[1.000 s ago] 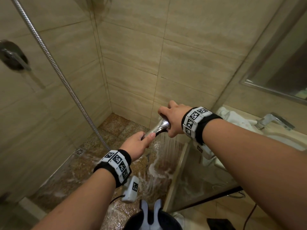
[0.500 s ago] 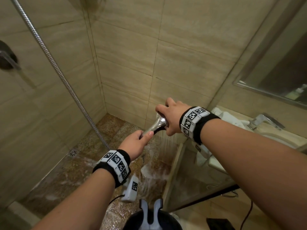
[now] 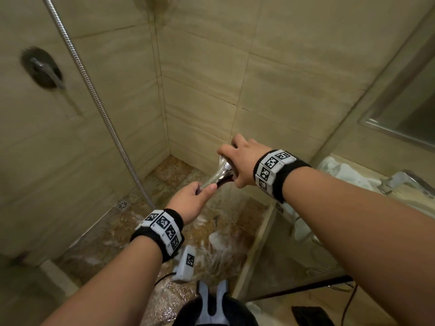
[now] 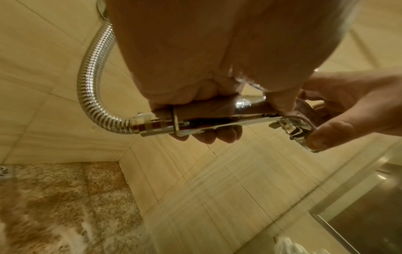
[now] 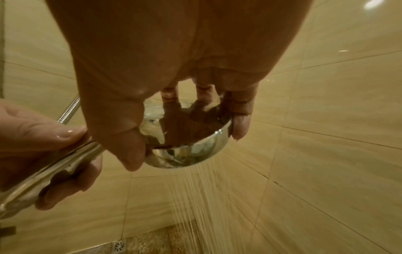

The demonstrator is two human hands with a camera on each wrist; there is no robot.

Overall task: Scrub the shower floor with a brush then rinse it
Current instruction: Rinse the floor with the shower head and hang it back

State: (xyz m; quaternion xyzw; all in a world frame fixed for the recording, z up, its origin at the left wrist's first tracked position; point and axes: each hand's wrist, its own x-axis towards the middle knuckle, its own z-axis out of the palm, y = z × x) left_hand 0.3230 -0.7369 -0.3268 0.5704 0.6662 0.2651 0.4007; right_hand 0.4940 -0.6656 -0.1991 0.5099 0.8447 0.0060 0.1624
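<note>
The left hand (image 3: 191, 201) is gripping the handle (image 4: 202, 120) of the shower head (image 5: 187, 146); the right hand (image 3: 244, 161) is cupping its bowl from above, fingers curled over the rim; spray is falling below both hands onto the floor (image 3: 131, 229), where foam is lying; the hose (image 3: 94, 95) is hanging off to the left; no brush is showing. I am judging the chrome slippery; a loosening grip could be letting the head twist, sending water past the glass (image 3: 277, 260) on the right.

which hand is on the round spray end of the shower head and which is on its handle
The right hand cups the round chrome shower head, from which water sprays down. The left hand grips the straight handle, next to the ribbed metal hose.
</note>
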